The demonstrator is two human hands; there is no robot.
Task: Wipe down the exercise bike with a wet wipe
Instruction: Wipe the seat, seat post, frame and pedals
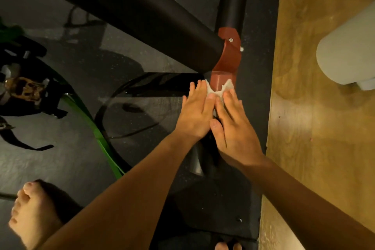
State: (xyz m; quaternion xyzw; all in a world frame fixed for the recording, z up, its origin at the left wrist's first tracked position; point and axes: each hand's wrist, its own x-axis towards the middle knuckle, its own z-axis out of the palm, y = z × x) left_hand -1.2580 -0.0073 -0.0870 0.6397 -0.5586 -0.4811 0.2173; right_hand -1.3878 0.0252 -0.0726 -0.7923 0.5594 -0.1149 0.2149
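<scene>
The exercise bike's black floor stabiliser bar [233,4] runs away from me, joined by a dark red bracket [228,57] to a thick black frame tube [142,16]. A white wet wipe [218,89] lies draped over the near end of the red bracket. My left hand [195,115] and my right hand [233,128] press side by side on the wipe, fingers extended flat over the bar, covering most of the wipe. Only its two upper corners show past my fingertips.
A black mat [257,87] lies under the bike, with wood floor [324,148] to the right. A pale grey rounded object [349,50] stands at right. A pedal with straps [26,89] and a green-rimmed flywheel [95,128] are at left. My bare foot [34,215] rests bottom left.
</scene>
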